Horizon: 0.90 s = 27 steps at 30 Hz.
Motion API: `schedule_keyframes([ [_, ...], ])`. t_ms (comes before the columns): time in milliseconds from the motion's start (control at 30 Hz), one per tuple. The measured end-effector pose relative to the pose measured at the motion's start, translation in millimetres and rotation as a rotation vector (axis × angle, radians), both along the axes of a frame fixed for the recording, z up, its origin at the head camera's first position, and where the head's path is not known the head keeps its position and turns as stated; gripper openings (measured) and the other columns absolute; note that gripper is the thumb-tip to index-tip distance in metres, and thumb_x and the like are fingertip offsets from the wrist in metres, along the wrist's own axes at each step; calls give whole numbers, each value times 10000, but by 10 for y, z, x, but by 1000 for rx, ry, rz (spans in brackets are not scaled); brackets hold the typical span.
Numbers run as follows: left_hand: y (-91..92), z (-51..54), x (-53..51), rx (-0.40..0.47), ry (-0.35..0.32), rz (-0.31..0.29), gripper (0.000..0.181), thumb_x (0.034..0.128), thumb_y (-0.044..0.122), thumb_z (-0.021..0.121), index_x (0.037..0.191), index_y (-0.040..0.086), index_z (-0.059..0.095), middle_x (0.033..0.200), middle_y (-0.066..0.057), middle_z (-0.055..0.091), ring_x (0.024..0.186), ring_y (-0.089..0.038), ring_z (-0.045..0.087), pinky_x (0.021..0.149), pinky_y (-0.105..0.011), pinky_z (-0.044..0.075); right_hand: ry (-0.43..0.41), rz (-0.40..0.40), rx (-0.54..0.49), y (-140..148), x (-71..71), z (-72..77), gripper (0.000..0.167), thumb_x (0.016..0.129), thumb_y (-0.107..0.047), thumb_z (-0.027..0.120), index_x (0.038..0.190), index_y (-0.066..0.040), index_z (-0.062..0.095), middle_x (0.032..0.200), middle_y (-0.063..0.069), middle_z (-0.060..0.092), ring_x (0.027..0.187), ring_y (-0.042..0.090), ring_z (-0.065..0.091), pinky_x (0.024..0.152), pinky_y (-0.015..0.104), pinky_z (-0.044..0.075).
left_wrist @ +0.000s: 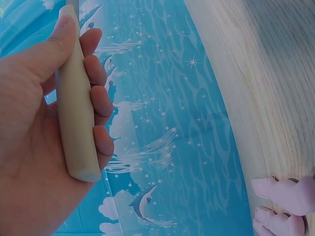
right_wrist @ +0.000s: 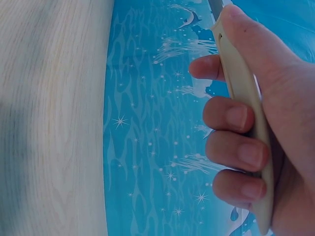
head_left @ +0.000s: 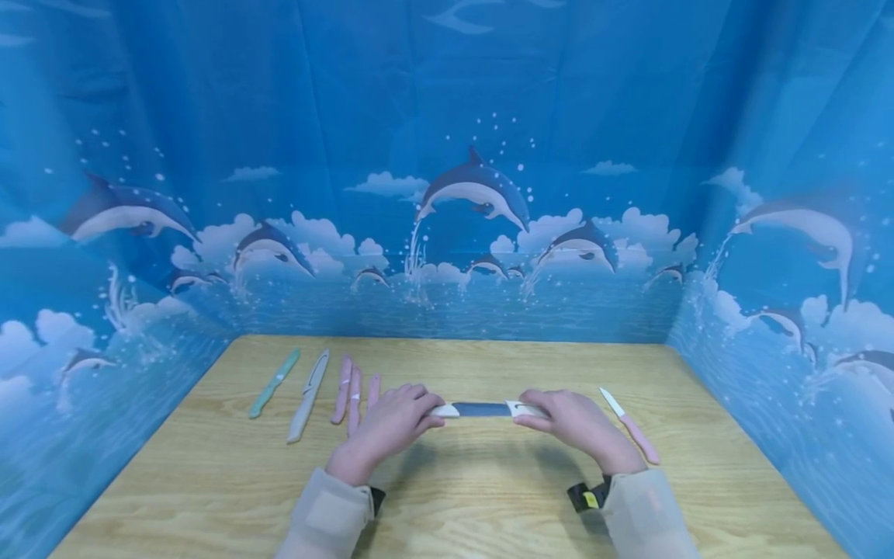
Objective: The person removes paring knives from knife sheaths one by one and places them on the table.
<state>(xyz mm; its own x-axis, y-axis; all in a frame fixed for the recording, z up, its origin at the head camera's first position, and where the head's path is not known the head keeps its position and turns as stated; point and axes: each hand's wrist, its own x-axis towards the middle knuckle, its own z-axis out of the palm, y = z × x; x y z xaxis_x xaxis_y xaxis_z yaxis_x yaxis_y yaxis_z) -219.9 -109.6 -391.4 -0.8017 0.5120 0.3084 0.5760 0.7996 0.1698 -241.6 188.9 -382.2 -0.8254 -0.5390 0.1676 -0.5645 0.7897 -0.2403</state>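
Note:
Held level above the table is a knife with a grey blade (head_left: 482, 409), seen in the head view between the two hands. My left hand (head_left: 394, 419) grips its cream handle (left_wrist: 78, 123), fingers wrapped round and thumb along it. At the other end, my right hand (head_left: 576, 423) holds a cream blade cover (right_wrist: 241, 81) with a small hole near its mouth. The blade's far part is inside the cover; its middle shows bare. On the table beside my right wrist lies a small pink-handled knife (head_left: 639, 436), its pale blade uncovered.
Left on the wooden table (head_left: 482, 497) lie a green knife (head_left: 275, 383), a whitish knife (head_left: 308, 397) and several slim pink pieces (head_left: 342, 390), partly behind the left hand. A blue dolphin-print curtain (head_left: 447, 303) surrounds the table's back and sides.

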Motion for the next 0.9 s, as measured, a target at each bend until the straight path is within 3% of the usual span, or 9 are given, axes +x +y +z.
schedule_keyframes([
  [900, -24, 9, -2, -11, -18, 3, 316, 942, 376, 585, 1153, 153, 662, 1007, 16, 655, 902, -144, 607, 845, -372, 511, 13, -11, 11, 23, -2, -4, 416, 929, -522, 549, 1134, -178, 661, 913, -74, 692, 729, 61, 602, 624, 262, 470],
])
